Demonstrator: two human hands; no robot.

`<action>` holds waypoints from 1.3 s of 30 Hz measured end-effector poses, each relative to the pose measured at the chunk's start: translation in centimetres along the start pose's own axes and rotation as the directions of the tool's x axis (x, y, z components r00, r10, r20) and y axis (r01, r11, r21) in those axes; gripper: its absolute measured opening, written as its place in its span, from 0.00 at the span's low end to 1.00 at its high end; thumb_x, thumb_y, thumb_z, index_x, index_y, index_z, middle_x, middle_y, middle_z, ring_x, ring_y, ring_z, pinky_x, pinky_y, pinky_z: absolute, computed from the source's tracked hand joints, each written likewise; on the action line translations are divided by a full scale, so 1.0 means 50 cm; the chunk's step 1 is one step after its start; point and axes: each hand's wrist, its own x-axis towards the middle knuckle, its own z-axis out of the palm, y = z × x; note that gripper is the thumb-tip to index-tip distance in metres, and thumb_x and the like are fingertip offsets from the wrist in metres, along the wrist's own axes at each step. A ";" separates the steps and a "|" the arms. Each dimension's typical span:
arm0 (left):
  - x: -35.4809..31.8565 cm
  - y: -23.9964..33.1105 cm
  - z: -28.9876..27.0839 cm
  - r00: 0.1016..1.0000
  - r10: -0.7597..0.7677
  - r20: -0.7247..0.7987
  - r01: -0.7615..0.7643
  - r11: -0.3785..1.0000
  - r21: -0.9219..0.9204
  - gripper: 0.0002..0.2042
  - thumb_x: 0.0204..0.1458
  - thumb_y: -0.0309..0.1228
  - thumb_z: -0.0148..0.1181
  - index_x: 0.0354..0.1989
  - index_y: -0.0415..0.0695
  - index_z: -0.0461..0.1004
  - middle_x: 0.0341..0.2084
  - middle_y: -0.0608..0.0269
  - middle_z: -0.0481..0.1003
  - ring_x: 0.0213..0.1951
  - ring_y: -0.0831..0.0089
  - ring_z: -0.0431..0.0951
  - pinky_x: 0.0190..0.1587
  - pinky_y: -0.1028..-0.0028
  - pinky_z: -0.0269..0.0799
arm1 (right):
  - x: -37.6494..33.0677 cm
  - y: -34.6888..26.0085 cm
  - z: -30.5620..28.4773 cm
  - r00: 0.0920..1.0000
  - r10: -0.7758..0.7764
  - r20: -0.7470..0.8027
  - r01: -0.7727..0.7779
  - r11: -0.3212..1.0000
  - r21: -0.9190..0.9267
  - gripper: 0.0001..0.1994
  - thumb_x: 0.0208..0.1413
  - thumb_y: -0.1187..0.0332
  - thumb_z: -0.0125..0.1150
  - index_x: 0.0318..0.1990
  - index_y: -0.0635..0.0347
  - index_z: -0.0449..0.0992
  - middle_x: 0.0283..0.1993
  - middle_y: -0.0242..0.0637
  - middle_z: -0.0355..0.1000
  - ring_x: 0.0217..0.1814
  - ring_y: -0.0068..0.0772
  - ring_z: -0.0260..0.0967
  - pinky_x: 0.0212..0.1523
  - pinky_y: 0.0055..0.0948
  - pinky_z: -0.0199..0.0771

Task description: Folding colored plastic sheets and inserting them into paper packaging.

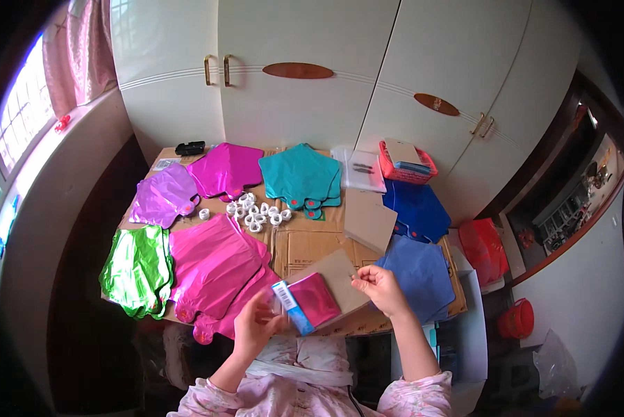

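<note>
Head view: left hand (256,321) fingers clamped on glossy pink foil packet (306,303); right hand (381,287) fingers pinched together, empty.

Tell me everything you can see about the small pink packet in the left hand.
The pink packet is a flat, glossy, foil-like rectangle in magenta, with a blue strip and a white label along its left edge. It lies tilted, near the front edge of the table, partly over a grey card sheet. The left hand pinches its lower left corner; the right hand is apart from it.

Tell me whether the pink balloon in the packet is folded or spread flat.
Folded: the pink balloon sits compact inside its packet, held by the left hand.
</note>
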 end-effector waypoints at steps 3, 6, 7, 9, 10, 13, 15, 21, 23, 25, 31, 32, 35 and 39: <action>0.008 0.013 0.013 0.839 0.541 0.051 -0.473 0.682 0.558 0.26 0.40 0.26 0.67 0.52 0.45 0.69 0.43 0.54 0.71 0.47 0.62 0.73 0.46 0.65 0.70 | 0.045 0.051 -0.019 0.999 0.039 0.001 -0.039 0.989 -0.141 0.06 0.53 0.72 0.63 0.36 0.63 0.74 0.30 0.28 0.73 0.32 0.13 0.67 0.34 0.16 0.67; 0.037 -0.018 0.032 0.798 0.513 0.316 -0.596 0.597 0.536 0.24 0.41 0.33 0.66 0.50 0.45 0.71 0.49 0.56 0.70 0.56 0.58 0.66 0.55 0.58 0.63 | 0.058 0.023 0.010 0.998 0.037 -0.057 -0.060 0.858 -0.509 0.11 0.49 0.72 0.64 0.40 0.62 0.74 0.33 0.32 0.74 0.34 0.24 0.71 0.38 0.22 0.71; 0.043 -0.026 0.038 0.782 0.513 0.354 -0.619 0.575 0.535 0.23 0.41 0.34 0.66 0.49 0.45 0.72 0.50 0.57 0.70 0.55 0.58 0.67 0.56 0.58 0.62 | 0.067 0.030 0.024 0.980 -0.199 0.006 0.156 0.747 -0.646 0.10 0.48 0.72 0.64 0.39 0.61 0.75 0.34 0.33 0.74 0.36 0.27 0.71 0.40 0.25 0.71; 0.050 -0.030 0.043 0.777 0.497 0.387 -0.627 0.555 0.547 0.20 0.42 0.37 0.65 0.45 0.44 0.75 0.52 0.57 0.70 0.57 0.57 0.66 0.57 0.58 0.61 | 0.069 0.040 0.030 0.784 -0.585 0.208 0.470 0.339 -0.815 0.09 0.46 0.72 0.64 0.37 0.60 0.76 0.37 0.35 0.74 0.40 0.34 0.71 0.43 0.30 0.72; 0.053 -0.031 0.040 0.770 0.492 0.406 -0.636 0.543 0.548 0.19 0.43 0.37 0.65 0.44 0.44 0.75 0.52 0.56 0.70 0.58 0.56 0.66 0.58 0.58 0.60 | 0.062 0.037 0.029 0.799 -0.512 0.314 0.535 0.371 -0.759 0.13 0.45 0.73 0.62 0.41 0.58 0.75 0.45 0.36 0.72 0.46 0.41 0.69 0.47 0.36 0.71; 0.056 -0.022 0.042 0.756 0.497 0.426 -0.654 0.543 0.527 0.17 0.44 0.38 0.65 0.41 0.44 0.76 0.51 0.53 0.70 0.58 0.55 0.66 0.60 0.57 0.58 | 0.069 0.064 0.007 0.736 -0.409 0.540 0.676 0.391 -0.625 0.17 0.46 0.75 0.60 0.47 0.56 0.73 0.49 0.35 0.70 0.47 0.40 0.70 0.49 0.35 0.71; 0.058 -0.020 0.043 0.759 0.503 0.413 -0.650 0.555 0.520 0.16 0.44 0.38 0.65 0.40 0.43 0.77 0.50 0.52 0.70 0.58 0.53 0.66 0.60 0.54 0.57 | 0.068 0.063 0.005 0.721 -0.377 0.582 0.692 0.347 -0.633 0.23 0.45 0.73 0.60 0.53 0.54 0.70 0.53 0.35 0.68 0.47 0.40 0.70 0.48 0.35 0.72; 0.044 -0.030 0.057 0.778 0.506 0.372 -0.622 0.538 0.568 0.16 0.46 0.39 0.63 0.40 0.42 0.74 0.51 0.49 0.67 0.58 0.49 0.64 0.61 0.51 0.55 | 0.081 -0.009 0.051 0.794 -0.133 0.594 0.599 0.344 -0.723 0.30 0.44 0.70 0.56 0.60 0.52 0.64 0.62 0.33 0.63 0.48 0.42 0.70 0.49 0.37 0.73; 0.042 -0.025 0.062 0.780 0.513 0.358 -0.619 0.547 0.563 0.16 0.46 0.39 0.62 0.40 0.42 0.72 0.52 0.49 0.67 0.59 0.50 0.63 0.61 0.51 0.55 | 0.097 0.019 0.052 0.798 -0.134 0.587 0.590 0.371 -0.717 0.28 0.46 0.69 0.52 0.59 0.54 0.65 0.62 0.33 0.62 0.48 0.45 0.70 0.50 0.39 0.73; 0.042 -0.024 0.063 0.784 0.513 0.348 -0.612 0.547 0.572 0.17 0.47 0.40 0.62 0.40 0.42 0.72 0.52 0.48 0.67 0.60 0.51 0.62 0.61 0.50 0.55 | 0.112 0.032 0.055 0.796 -0.119 0.594 0.587 0.396 -0.706 0.26 0.47 0.69 0.51 0.58 0.55 0.65 0.62 0.35 0.62 0.48 0.46 0.71 0.50 0.39 0.72; 0.039 -0.021 0.064 0.800 0.482 0.358 -0.590 0.519 0.619 0.17 0.47 0.40 0.61 0.43 0.45 0.72 0.53 0.49 0.66 0.60 0.49 0.60 0.61 0.48 0.53 | 0.130 -0.005 0.082 0.815 0.004 0.579 0.507 0.479 -0.716 0.23 0.47 0.69 0.50 0.55 0.60 0.67 0.61 0.38 0.63 0.52 0.47 0.69 0.52 0.41 0.71; 0.039 -0.019 0.063 0.798 0.485 0.359 -0.591 0.511 0.624 0.17 0.47 0.40 0.60 0.44 0.46 0.72 0.53 0.48 0.66 0.60 0.49 0.61 0.61 0.48 0.53 | 0.132 -0.005 0.079 0.809 0.005 0.588 0.514 0.480 -0.711 0.23 0.47 0.69 0.51 0.54 0.60 0.67 0.61 0.39 0.63 0.53 0.46 0.69 0.52 0.40 0.71; 0.040 -0.014 0.061 0.784 0.475 0.400 -0.614 0.503 0.608 0.17 0.48 0.39 0.59 0.46 0.49 0.72 0.53 0.47 0.65 0.60 0.46 0.61 0.61 0.47 0.53 | 0.132 0.039 0.032 0.726 -0.206 0.657 0.659 0.482 -0.577 0.24 0.46 0.68 0.56 0.54 0.59 0.68 0.60 0.40 0.64 0.55 0.45 0.67 0.51 0.40 0.72; 0.043 -0.011 0.050 0.762 0.478 0.437 -0.645 0.496 0.582 0.19 0.47 0.37 0.60 0.49 0.51 0.72 0.53 0.46 0.65 0.59 0.43 0.60 0.60 0.46 0.53 | 0.108 0.029 0.006 0.658 -0.241 0.714 0.731 0.433 -0.527 0.24 0.43 0.68 0.62 0.51 0.60 0.71 0.59 0.41 0.66 0.48 0.41 0.70 0.47 0.34 0.75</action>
